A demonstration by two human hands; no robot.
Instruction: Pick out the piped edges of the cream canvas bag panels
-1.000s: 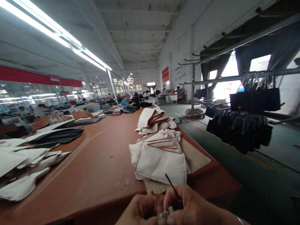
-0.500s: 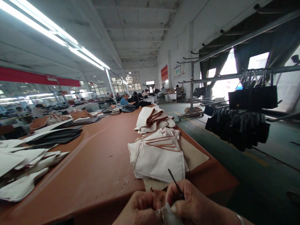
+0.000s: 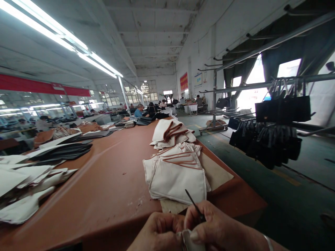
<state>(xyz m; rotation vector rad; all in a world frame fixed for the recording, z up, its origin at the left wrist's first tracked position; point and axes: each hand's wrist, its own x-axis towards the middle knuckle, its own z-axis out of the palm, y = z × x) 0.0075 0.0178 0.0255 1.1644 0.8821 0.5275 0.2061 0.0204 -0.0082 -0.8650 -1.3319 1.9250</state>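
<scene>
At the bottom of the view, my left hand (image 3: 158,232) is closed, pinching the edge of a small white fabric piece (image 3: 187,240). My right hand (image 3: 220,225) meets it there, thumb pressed on the same piece. A thin dark tool with a narrow blade-like tip (image 3: 192,199) sticks up and left from between the right fingers. Most of the white piece is hidden under the hands and cut off by the lower edge. Just beyond the hands lies a stack of white panels with brown edging (image 3: 178,179).
A brown-covered table (image 3: 110,181) stretches away ahead. White pieces (image 3: 26,205) and black sheets (image 3: 62,151) lie on its left side. To the right, black bags (image 3: 282,108) hang on a metal rack. A person in blue (image 3: 138,111) sits at the far end.
The tool's tip has shifted slightly left and down. The white piece has turned a little between my fingers, and a brown bit behind my hands has dropped from sight.
</scene>
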